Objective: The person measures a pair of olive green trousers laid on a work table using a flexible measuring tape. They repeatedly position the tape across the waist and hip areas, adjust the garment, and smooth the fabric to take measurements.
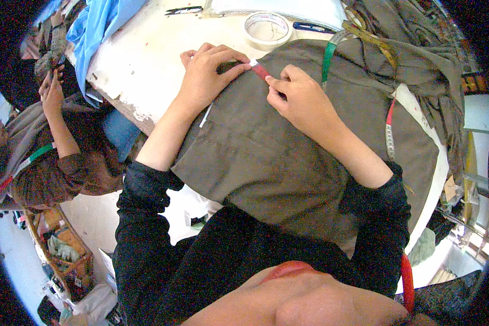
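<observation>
A dark brown-grey cloth garment (244, 146) lies over the table and hangs down toward my lap. Near its far edge, my left hand (209, 76) pinches the white tip of a tape measure (261, 70) between thumb and index finger. My right hand (304, 100), its fingers curled, grips the short red stretch of that tape just to the right. Lengths of tape in green, yellow, red and white loop over the cloth farther right; how they join the held piece is hidden. A narrow white strip (205, 116) shows at the cloth's left edge, beside my left wrist.
A roll of tape (268, 30) sits beyond the cloth, with a blue cutter-like tool (313, 27) beside it. Black thread snips (183, 10) lie farther back. Light blue fabric (100, 35) drapes over the table's left corner. Another person (60, 152) works at the left.
</observation>
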A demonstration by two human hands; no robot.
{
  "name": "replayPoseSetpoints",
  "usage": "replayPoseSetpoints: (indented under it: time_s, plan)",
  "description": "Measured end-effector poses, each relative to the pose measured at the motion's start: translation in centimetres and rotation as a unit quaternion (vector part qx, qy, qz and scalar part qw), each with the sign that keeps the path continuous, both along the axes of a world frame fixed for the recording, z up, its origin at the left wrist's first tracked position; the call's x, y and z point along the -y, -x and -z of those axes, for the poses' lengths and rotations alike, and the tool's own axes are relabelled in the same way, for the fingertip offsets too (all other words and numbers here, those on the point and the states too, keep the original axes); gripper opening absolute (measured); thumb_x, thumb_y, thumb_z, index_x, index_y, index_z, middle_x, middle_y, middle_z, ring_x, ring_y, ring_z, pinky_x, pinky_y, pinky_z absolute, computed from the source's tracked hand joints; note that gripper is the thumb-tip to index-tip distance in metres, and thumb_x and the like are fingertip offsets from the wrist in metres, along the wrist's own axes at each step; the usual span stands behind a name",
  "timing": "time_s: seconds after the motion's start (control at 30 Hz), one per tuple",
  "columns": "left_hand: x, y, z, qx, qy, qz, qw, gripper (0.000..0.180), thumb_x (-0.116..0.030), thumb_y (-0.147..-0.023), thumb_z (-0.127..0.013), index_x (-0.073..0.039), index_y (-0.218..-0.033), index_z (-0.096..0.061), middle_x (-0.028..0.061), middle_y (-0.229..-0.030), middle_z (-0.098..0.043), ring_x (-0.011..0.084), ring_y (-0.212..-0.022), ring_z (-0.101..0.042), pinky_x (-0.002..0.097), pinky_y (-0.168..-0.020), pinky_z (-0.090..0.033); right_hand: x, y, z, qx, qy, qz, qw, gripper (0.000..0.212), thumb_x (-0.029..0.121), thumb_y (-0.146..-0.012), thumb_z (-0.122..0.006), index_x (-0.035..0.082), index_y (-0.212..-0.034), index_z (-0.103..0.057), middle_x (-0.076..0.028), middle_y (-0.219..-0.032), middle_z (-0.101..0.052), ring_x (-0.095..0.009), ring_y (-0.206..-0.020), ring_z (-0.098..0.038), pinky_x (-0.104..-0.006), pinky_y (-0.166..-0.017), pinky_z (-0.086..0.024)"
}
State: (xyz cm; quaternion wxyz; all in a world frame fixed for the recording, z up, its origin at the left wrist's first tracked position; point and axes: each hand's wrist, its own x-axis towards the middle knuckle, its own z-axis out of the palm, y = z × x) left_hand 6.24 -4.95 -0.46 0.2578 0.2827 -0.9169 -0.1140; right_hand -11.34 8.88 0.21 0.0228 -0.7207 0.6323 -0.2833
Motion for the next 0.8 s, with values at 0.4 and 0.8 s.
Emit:
replayPoseSetpoints:
  time_s: [0.4, 0.8]
  plan:
    - [-0.3, 0.3, -0.1, 0.025, 0.052, 0.018, 0.998, 0.017, -0.033, -0.087, -0.07, -0.023, -0.099, -0.076, -0.0056, -0.101, -0.069, 0.0156, -0.098, -0.059, 0.0434, -0.091, -0.028, -1.5, -0.5, -0.3, -0.078, -0.048, 0.015, 0.996, 0.032, 0.015, -0.09, -0.06, 0.003, -0.119, -0.065, -0.016, -0.096, -0.055, -0.032, -0.092, -0.059, -0.0406, -0.079, -0.051]
    - [2.9, 2.6, -0.8, 0.114, -0.135, -0.02, 0.984, 0.026, -0.048, -0.083, -0.072, -0.026, -0.095, -0.078, -0.0033, -0.084, -0.073, 0.0141, -0.08, -0.065, 0.0419, -0.085, -0.026, -5.9, 1.2, -1.5, -0.16, 0.054, 0.09, 0.981, 0.038, 0.023, -0.089, -0.061, 0.006, -0.122, -0.06, -0.014, -0.111, -0.058, -0.033, -0.105, -0.056, -0.0466, -0.086, -0.049]
